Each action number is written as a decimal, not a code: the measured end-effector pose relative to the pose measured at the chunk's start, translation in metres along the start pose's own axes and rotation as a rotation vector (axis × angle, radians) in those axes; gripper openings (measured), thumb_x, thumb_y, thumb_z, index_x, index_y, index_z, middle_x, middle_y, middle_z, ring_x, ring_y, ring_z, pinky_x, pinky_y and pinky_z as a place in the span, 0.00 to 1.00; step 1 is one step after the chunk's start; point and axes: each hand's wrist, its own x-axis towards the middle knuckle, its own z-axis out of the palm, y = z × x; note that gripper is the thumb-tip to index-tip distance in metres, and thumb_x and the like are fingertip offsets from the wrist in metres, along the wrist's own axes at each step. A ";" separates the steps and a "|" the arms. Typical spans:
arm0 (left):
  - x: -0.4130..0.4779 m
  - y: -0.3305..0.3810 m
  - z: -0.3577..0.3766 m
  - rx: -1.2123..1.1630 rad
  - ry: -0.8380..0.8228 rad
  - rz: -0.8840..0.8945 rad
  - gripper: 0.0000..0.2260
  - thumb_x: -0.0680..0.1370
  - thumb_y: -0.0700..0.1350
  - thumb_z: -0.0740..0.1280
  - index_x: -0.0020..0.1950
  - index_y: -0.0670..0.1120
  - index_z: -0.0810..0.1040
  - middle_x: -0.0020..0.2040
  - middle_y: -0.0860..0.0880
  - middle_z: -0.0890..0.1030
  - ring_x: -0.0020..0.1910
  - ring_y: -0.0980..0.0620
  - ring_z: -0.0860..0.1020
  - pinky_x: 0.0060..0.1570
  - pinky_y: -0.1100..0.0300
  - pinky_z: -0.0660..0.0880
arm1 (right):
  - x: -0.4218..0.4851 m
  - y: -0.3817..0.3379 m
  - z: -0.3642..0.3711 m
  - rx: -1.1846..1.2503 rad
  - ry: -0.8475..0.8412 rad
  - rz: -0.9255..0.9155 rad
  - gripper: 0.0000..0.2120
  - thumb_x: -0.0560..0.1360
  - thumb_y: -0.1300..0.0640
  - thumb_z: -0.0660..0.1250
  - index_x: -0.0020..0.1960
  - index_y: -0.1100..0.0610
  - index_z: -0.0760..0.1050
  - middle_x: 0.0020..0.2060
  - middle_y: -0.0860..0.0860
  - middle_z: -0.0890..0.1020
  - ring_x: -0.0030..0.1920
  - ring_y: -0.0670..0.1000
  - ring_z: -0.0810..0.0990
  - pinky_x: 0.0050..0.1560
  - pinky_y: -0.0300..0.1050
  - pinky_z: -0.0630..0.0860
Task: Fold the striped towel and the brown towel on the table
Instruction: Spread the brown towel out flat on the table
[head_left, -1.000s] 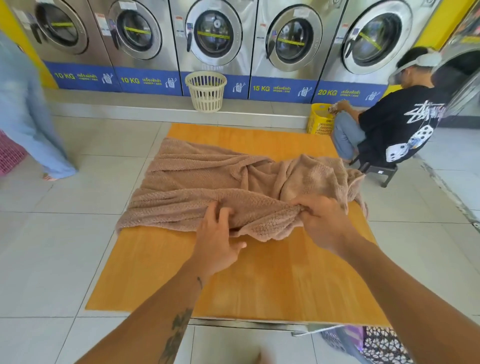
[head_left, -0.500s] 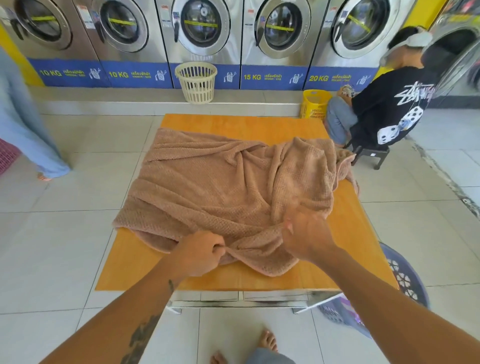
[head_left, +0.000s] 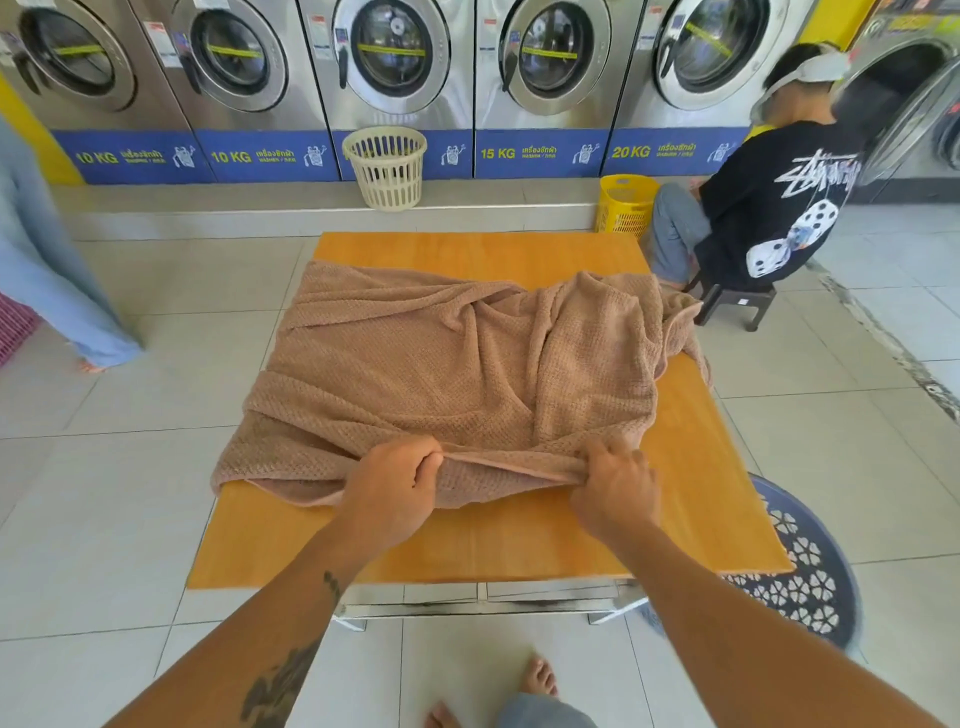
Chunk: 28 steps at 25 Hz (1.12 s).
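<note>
The brown towel (head_left: 441, 374) lies crumpled and partly spread over the orange wooden table (head_left: 519, 540), its right end bunched and drooping past the table's right edge. My left hand (head_left: 392, 488) grips the towel's near edge with curled fingers. My right hand (head_left: 615, 491) grips the same near edge a little to the right, and the cloth is pulled taut between the two hands. No striped towel is in view.
A dark blue perforated laundry basket (head_left: 800, 577) stands on the floor at the table's near right corner. A person sits on a stool (head_left: 737, 301) at the far right beside a yellow basket (head_left: 626, 205). A cream basket (head_left: 387, 166) stands before the washing machines. Another person (head_left: 52, 280) stands left.
Both hands have drawn the towel's near edge toward me and taken a curled grip on it. My left hand, flat on the cloth before, now clutches it. The towel lies more spread out.
</note>
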 end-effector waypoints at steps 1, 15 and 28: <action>-0.002 -0.004 0.003 0.039 -0.005 -0.028 0.11 0.81 0.44 0.59 0.39 0.52 0.70 0.33 0.56 0.72 0.34 0.55 0.71 0.35 0.54 0.67 | 0.007 0.012 -0.009 -0.077 0.016 0.026 0.19 0.70 0.55 0.64 0.62 0.50 0.71 0.58 0.53 0.75 0.58 0.58 0.72 0.57 0.55 0.72; 0.076 0.148 0.059 0.182 0.037 0.032 0.02 0.80 0.45 0.60 0.47 0.50 0.69 0.40 0.51 0.76 0.41 0.46 0.78 0.41 0.51 0.73 | 0.041 0.064 -0.085 0.108 0.134 -0.219 0.14 0.72 0.63 0.63 0.56 0.54 0.73 0.51 0.52 0.74 0.47 0.57 0.77 0.39 0.48 0.71; 0.079 0.198 0.115 0.244 -0.029 -0.157 0.16 0.73 0.47 0.64 0.60 0.53 0.69 0.50 0.55 0.74 0.48 0.49 0.75 0.49 0.50 0.71 | 0.113 0.194 -0.130 0.765 0.039 -0.149 0.07 0.74 0.65 0.58 0.42 0.57 0.73 0.39 0.56 0.79 0.38 0.53 0.75 0.32 0.45 0.68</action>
